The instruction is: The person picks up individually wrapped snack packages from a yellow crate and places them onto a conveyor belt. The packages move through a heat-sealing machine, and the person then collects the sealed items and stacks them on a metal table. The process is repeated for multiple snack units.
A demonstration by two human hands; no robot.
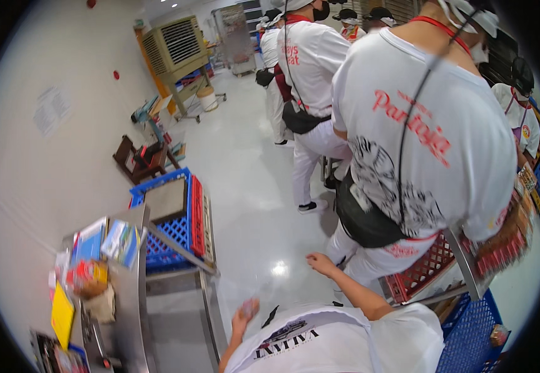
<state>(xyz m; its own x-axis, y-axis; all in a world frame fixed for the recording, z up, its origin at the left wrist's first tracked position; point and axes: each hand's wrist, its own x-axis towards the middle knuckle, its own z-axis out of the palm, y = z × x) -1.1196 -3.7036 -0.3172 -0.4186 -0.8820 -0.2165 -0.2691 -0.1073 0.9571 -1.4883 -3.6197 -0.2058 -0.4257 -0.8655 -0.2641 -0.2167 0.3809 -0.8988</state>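
Note:
My left hand [241, 319] is low in front of me, right of the steel table. Its fingers are closed around a small, pinkish, blurred thing [251, 307] whose kind I cannot make out. My right hand [322, 263] reaches forward over the floor, beside the white trousers of the nearest co-worker. It holds nothing that I can see, and its fingers are loosely bent and apart. A black waist bag [369, 214] hangs on that co-worker, just beyond my right hand.
At left a steel table [134, 311] carries booklets [121, 241], a packaged loaf [88, 278] and a yellow folder [62, 316]. Blue and red crates [196, 217] stand beyond it. Co-workers in white line the right side, near stacked packages [505, 239] and a blue crate [469, 332].

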